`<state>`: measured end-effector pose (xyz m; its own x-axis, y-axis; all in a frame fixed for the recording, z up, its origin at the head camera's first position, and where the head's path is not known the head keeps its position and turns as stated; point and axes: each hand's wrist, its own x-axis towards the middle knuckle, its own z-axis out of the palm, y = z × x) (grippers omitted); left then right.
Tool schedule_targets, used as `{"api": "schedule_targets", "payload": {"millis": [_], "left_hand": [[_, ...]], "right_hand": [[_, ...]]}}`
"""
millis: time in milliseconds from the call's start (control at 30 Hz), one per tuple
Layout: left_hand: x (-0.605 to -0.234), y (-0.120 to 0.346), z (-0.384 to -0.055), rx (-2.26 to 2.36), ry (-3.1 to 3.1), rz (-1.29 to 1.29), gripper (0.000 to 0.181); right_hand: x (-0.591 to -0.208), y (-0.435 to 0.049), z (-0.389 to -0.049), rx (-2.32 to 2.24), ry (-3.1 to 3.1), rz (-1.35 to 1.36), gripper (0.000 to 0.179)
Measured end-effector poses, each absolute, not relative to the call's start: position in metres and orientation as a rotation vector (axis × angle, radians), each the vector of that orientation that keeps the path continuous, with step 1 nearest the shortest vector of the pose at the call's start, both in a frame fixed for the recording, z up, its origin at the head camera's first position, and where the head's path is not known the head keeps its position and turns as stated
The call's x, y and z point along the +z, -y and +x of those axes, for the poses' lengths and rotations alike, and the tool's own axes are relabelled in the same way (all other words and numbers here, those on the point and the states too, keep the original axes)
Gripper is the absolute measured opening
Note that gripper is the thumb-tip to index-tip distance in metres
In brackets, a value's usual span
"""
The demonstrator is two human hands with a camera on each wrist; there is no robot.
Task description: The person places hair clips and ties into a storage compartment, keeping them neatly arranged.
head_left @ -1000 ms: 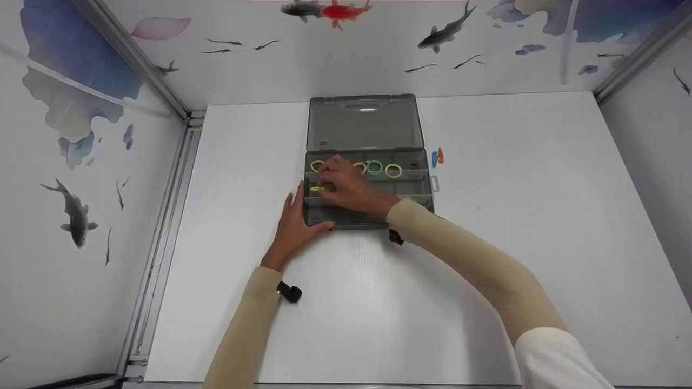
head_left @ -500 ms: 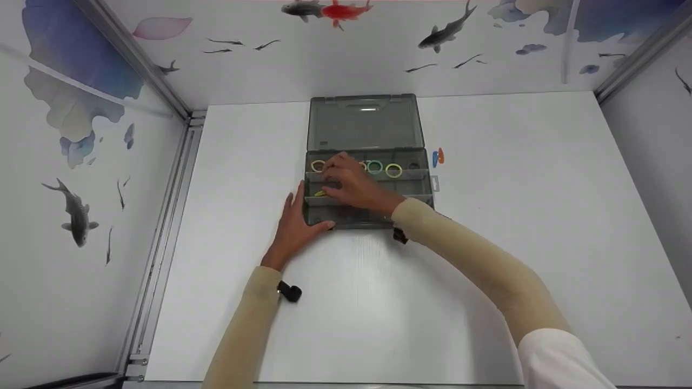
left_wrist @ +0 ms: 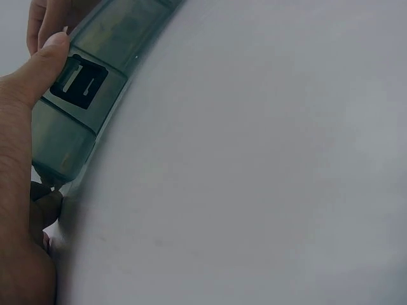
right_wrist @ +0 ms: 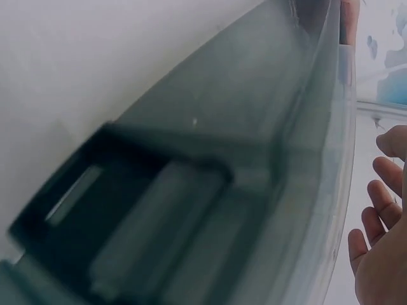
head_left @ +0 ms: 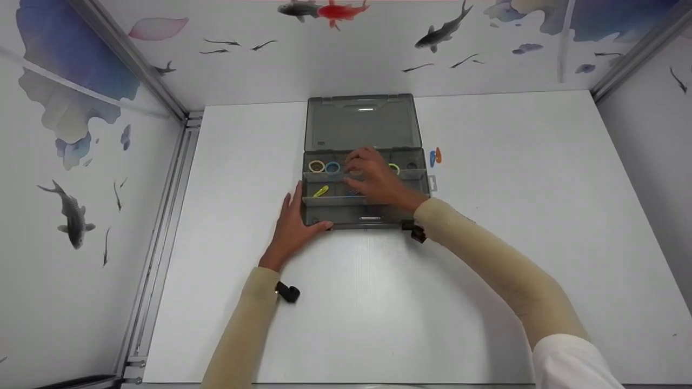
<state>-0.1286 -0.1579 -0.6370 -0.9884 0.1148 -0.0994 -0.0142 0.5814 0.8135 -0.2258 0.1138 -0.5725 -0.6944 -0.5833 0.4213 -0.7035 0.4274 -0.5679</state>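
A grey see-through compartment box (head_left: 365, 212) lies with its lid (head_left: 363, 127) laid back. My left hand (head_left: 292, 232) rests at its front left corner, fingers straight along the side and thumb on the front wall. Over the middle and back rows hovers my right hand (head_left: 376, 175), its fingers loosely bent and apart, with nothing between them in the right wrist view. A yellow hair clip (head_left: 321, 190) lies in the middle row's left part. A bit of blue (head_left: 352, 193) shows in that row under my right hand.
The back row holds coloured rings like hair ties: beige (head_left: 316, 166), blue (head_left: 332, 167) and yellow-green (head_left: 394, 168); my right hand hides others. A blue clip (head_left: 432, 158) and an orange clip (head_left: 438, 155) lie on the white table (head_left: 486, 189), right of the box.
My right hand has let go of the yellow hair clip, which now lies in the middle row. It has moved right, uncovering the blue ring. My left hand stays put.
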Motion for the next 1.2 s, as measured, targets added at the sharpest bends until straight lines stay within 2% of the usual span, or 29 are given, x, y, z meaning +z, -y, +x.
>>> {"api": "schedule_targets", "payload": {"millis": [233, 1200], "left_hand": [[-0.637, 0.158, -0.128, 1.363, -2.665, 0.068, 0.129], [-0.637, 0.16, -0.128, 1.376, -2.671, 0.121, 0.132]], "right_hand": [[-0.577, -0.135, -0.222, 1.162, 2.467, 1.175, 0.01], [-0.584, -0.244, -0.203, 1.124, 2.578, 0.837, 0.013]]}}
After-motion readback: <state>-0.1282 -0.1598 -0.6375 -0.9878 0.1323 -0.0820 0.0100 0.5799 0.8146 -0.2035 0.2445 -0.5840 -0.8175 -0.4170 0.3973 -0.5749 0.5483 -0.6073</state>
